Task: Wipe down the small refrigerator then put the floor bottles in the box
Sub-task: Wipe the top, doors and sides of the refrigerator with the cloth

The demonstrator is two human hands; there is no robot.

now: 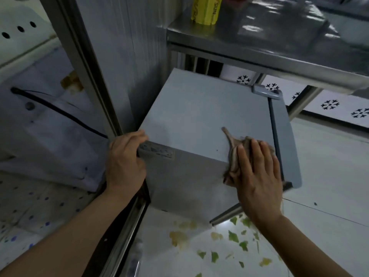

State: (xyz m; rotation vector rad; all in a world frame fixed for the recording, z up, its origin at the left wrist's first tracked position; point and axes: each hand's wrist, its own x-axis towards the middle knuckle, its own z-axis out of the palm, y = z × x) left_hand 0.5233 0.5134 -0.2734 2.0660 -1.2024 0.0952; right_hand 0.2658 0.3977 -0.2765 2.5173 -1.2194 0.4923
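Note:
A small grey refrigerator (199,108) stands on the floor below a steel table, its door on the right side. My right hand (257,172) lies flat with straight fingers on a brown cloth (233,148), pressing it onto the fridge's top near the front right corner; part of the cloth hangs over the edge. My left hand (124,158) grips the fridge's left front corner, fingers curled over the top edge. No bottles and no box are in view.
A steel table (279,48) with a yellow packet (205,10) overhangs the fridge at the back. A metal door frame (87,72) runs along the fridge's left side. A white appliance with a black cable (60,112) sits at left. The tiled floor (199,246) shows leaf patterns.

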